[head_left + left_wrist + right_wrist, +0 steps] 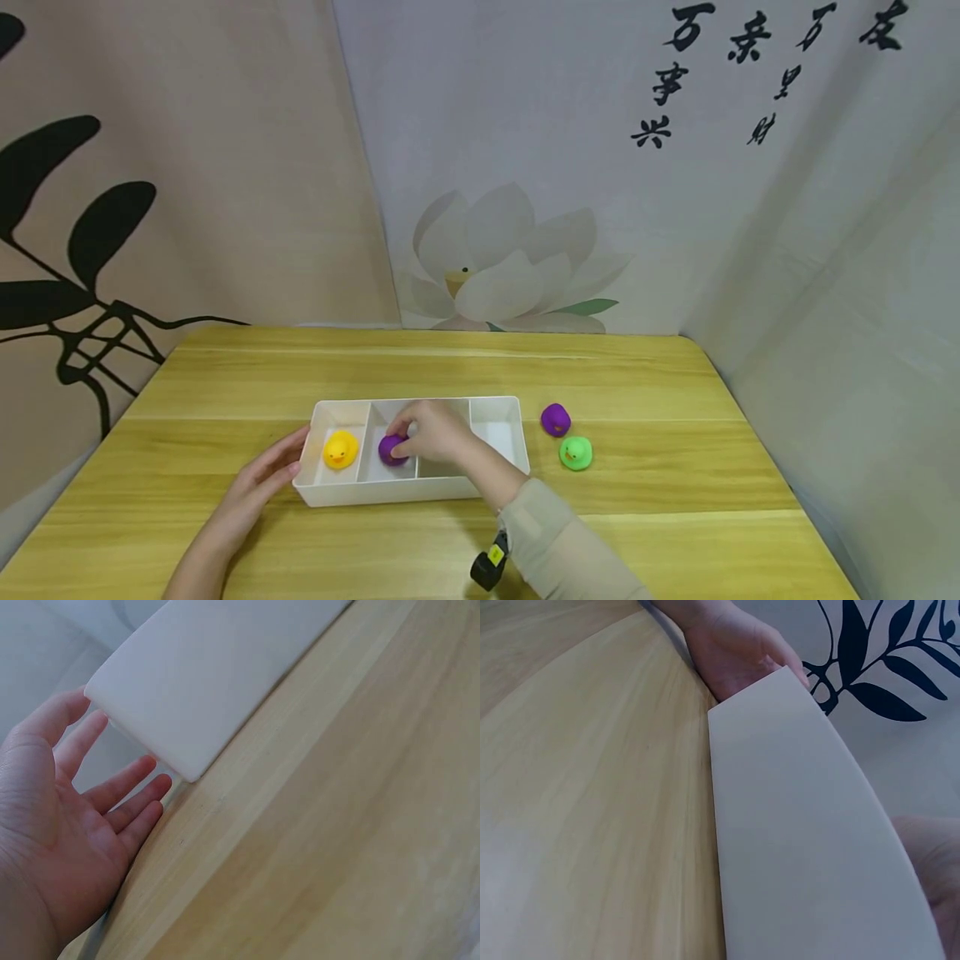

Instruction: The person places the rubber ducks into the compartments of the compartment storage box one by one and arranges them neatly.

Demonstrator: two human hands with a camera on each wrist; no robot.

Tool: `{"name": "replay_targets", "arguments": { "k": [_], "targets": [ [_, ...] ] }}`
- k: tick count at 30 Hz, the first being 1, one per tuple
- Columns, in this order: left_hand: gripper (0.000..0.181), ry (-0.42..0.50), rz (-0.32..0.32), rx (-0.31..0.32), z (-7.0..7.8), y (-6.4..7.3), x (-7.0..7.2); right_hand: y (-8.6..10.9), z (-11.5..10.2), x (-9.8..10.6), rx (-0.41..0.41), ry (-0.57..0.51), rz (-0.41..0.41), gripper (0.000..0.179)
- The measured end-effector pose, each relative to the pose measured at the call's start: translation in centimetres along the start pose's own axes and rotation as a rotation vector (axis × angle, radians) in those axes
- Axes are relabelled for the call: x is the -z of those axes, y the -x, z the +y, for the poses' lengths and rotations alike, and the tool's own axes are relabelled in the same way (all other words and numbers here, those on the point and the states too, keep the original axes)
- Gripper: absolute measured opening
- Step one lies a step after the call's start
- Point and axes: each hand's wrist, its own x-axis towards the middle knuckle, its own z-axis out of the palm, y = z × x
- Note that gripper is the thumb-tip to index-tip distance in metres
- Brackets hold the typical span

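As the right grip [433,432] pinches a purple duck [389,451], the outstretched left grip [79,825] touches a tray [386,496] (backdrop [720,208]: 万事兴).

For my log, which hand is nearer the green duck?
Right. The right hand pinches a purple toy over the tray, left of the green duck; the left hand is farther, at the tray's left end.

One duck [341,450] sits in the tray's [386,497] leftmost compartment [345,417]; right of the tray, another duck [556,420] lies behind a third [576,453].
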Motion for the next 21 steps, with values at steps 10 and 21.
{"name": "replay_targets", "arguments": {
  "k": [10,21],
  "targets": [
    [0.045,0.005,-0.004,-0.001,-0.1,0.0,0.0,1.8,0.0,1.5,-0.013,-0.173,0.118,0.022],
    [0.046,0.005,-0.001,0.024,0.2,0.1,0.1,5.4,1.0,3.8,0.092,-0.322,0.288,0.022]
  ]
}}
